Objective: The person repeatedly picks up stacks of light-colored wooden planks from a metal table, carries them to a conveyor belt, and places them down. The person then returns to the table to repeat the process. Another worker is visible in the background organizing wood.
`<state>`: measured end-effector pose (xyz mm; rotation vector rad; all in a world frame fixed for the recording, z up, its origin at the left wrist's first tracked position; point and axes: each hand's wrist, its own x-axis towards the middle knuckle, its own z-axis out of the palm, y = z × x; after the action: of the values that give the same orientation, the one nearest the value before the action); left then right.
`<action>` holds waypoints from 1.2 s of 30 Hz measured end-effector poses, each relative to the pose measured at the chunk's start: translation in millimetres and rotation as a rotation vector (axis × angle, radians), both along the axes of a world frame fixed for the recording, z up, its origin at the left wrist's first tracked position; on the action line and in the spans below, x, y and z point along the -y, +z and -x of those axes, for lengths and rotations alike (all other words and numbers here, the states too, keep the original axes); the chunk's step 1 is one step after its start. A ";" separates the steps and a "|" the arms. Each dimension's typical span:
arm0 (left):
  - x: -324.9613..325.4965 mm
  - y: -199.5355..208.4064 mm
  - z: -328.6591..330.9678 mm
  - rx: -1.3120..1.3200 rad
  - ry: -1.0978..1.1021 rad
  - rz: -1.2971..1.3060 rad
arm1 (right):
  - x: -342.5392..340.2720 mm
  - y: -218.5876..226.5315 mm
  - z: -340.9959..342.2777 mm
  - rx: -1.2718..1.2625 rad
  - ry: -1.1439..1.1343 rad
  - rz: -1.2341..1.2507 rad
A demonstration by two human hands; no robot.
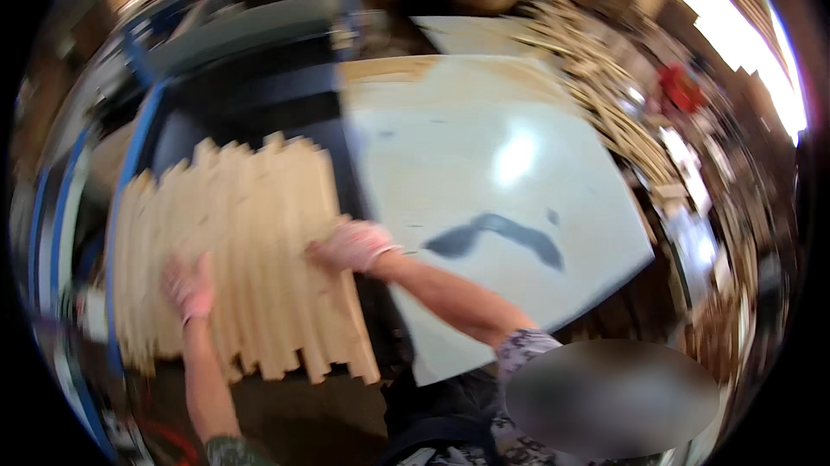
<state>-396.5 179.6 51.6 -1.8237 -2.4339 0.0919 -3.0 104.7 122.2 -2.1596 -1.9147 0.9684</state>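
Note:
Pale wooden slats (259, 207) lie side by side in a wide layer on a dark surface, their ends uneven. My left hand (188, 286), in a thin pinkish glove, rests on top of them toward the left, fingers stretched and thumb apart. At the layer's right edge, my right hand (353, 244), gloved the same way, has its fingers curled at the outermost slat (350, 319), which sits slightly askew. Blur softens both hands, and the right fingertips are partly hidden.
A pale, glossy board (493, 172) with dark smudges lies to the right of the slats. Blue metal framing (130, 189) borders the left side, with a greyish roller-like bar (242, 34) beyond. Loose wood strips (596, 94) are heaped at the far right, near a red object (681, 88).

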 end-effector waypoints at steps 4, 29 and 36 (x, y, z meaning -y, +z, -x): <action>-5.9 -19.5 36.1 -0.042 -0.089 -0.091 | 75.5 -50.2 -14.6 -0.458 -0.058 -0.252; 573.7 -121.6 -704.7 0.965 -1.166 1.468 | 962.7 -325.4 -177.2 -0.675 -1.865 0.125; 552.0 -331.9 -641.6 0.082 -0.421 1.693 | 1012.3 -415.5 -131.0 -0.796 -2.149 0.020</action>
<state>245.2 -372.3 -280.2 -2.5605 -1.7164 2.6178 128.0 -907.6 -293.3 -1.7745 0.8865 0.7758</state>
